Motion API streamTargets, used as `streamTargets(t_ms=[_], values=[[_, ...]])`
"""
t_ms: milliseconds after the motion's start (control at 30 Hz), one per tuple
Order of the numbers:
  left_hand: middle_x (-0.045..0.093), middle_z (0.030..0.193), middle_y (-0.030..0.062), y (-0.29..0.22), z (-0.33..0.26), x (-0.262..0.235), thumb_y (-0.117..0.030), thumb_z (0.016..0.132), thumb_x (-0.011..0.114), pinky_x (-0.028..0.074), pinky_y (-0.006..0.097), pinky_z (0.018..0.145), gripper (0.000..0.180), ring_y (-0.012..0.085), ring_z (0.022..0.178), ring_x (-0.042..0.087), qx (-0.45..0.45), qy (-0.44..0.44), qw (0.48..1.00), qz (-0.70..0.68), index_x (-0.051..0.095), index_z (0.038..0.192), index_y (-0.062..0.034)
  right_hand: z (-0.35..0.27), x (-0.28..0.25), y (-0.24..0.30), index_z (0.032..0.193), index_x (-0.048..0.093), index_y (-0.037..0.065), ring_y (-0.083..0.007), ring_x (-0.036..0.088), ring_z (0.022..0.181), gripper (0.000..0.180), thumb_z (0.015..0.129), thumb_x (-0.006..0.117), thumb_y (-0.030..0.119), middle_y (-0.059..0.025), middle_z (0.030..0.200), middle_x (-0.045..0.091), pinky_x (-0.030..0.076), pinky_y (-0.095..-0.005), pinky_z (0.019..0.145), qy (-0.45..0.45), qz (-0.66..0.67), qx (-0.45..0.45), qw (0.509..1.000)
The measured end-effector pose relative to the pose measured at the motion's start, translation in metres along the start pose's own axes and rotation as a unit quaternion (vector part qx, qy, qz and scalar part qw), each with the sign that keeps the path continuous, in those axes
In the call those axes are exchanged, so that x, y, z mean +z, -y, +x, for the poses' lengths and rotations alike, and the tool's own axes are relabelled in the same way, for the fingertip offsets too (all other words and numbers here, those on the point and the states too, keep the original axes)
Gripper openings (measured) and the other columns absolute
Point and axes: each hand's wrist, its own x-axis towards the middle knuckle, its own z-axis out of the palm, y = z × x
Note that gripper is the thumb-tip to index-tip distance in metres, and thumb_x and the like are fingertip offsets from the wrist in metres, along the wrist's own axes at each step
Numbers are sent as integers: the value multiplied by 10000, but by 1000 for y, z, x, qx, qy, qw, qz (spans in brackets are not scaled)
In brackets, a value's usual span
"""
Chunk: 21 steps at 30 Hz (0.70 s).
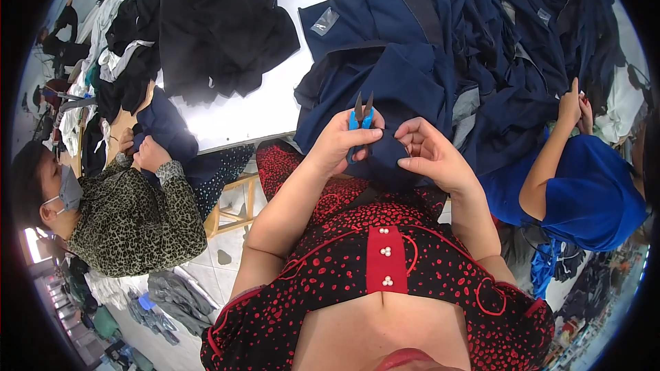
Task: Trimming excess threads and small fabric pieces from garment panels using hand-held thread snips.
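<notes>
My left hand is closed around a pair of blue-handled thread snips, whose two dark blades point up and stand apart. Navy blue fabric runs from the table down toward my lap, beneath both hands. Just to the right of the snips, my right hand is half curled over this fabric. A gap shows between its thumb and fingers, and I see nothing held in it. A small clear packet rests on the navy garment farther up.
Black garments are heaped on the white table at the far left. A masked co-worker handles dark cloth on the left; another person in blue works at the right. More navy garments cover the far right.
</notes>
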Motion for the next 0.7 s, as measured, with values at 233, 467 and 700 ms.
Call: streamTargets(t_ms=[233, 467, 700], values=[[523, 684, -17, 3, -4, 2, -94, 767, 675, 337, 169, 435, 135, 43, 498, 460, 33, -15, 999, 24, 571, 846, -57, 5, -3, -8, 1054, 494, 34, -47, 491, 805, 329, 777, 672, 33, 3, 890, 522, 417, -188, 742, -11, 8, 28, 1000], [524, 712, -28, 1, -6, 0, -123, 797, 650, 337, 169, 456, 144, 31, 538, 460, 51, -13, 996, 68, 565, 895, -61, 3, 5, -2, 890, 591, 21, -2, 458, 731, 127, 802, 668, 72, 45, 814, 537, 384, -171, 673, -19, -18, 44, 999], [521, 990, 65, -22, -34, 9, -167, 869, 539, 383, 203, 639, 405, 81, 702, 465, 177, -77, 901, 388, 425, 1228, -19, 1, -2, -9, 895, 583, 9, -8, 450, 731, 139, 798, 668, 62, 71, 790, 495, 372, -177, 667, -78, -50, 8, 996]])
